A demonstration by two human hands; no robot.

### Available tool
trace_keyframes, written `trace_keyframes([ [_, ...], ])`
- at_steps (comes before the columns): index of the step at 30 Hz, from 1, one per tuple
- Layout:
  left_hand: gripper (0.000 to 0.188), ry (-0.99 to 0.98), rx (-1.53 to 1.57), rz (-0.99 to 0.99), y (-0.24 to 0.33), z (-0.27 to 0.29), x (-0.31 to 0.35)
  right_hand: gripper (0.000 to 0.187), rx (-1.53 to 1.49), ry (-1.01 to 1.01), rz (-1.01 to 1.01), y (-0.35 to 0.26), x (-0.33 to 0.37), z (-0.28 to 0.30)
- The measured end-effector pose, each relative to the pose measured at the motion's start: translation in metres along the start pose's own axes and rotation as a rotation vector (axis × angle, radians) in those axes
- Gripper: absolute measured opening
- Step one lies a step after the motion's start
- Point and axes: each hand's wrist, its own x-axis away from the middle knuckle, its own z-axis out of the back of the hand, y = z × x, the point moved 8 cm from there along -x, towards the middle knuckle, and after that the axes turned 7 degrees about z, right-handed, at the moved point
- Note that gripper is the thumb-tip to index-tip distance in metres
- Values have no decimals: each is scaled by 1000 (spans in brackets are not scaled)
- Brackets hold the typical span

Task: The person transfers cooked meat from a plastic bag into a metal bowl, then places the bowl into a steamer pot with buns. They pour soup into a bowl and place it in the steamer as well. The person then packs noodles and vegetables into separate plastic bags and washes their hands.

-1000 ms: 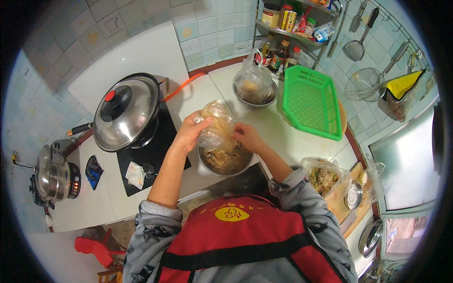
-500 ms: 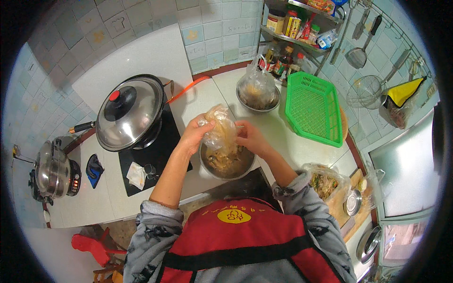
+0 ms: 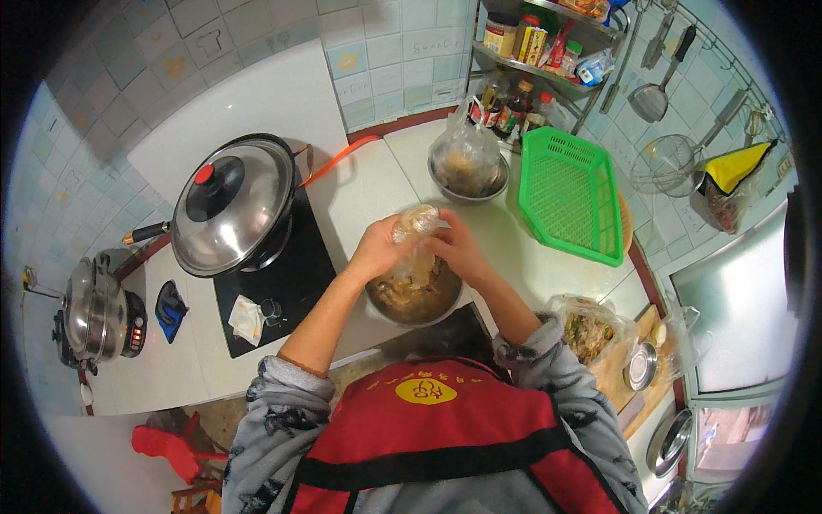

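Both my hands grip a clear plastic bag (image 3: 417,224) above a metal bowl (image 3: 457,301). My left hand (image 3: 383,248) is closed round the bag's left side, and my right hand (image 3: 454,249) pinches it from the right. The bag is bunched up, with its lower part hanging toward the bowl. Brownish pieces of food (image 3: 413,294) lie in cloudy liquid in the bowl. My fingers partly hide the bag and the bowl's far rim.
Behind stands a second metal bowl (image 3: 469,199) with a bagged item (image 3: 465,163). A green basket (image 3: 569,197) is to its right. At left, a lidded wok (image 3: 235,210) sits on a black cooktop (image 3: 295,257). Food in a bag (image 3: 589,334) lies near a cutting board (image 3: 658,390).
The bag, tall and spread out before, is now gathered smaller between my hands. Both hands have moved closer together, the left one to the right.
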Motion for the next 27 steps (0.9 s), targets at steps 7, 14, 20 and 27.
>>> trace_keyframes([
  [7, 31, 48, 159, 68, -16, -2, -7, 70, 612, -115, 275, 28, 6, -13],
  [14, 28, -9, 457, 290, -38, -19, -6, 40, 257, -62, 67, 58, -5, -30],
  [20, 26, 28, 487, 281, -42, -19, -3, 19, 105, -79, -38, 85, 1, -34],
  [27, 22, 77, 560, 289, -33, -11, -7, 16, 154, -83, -41, 54, 5, -40],
])
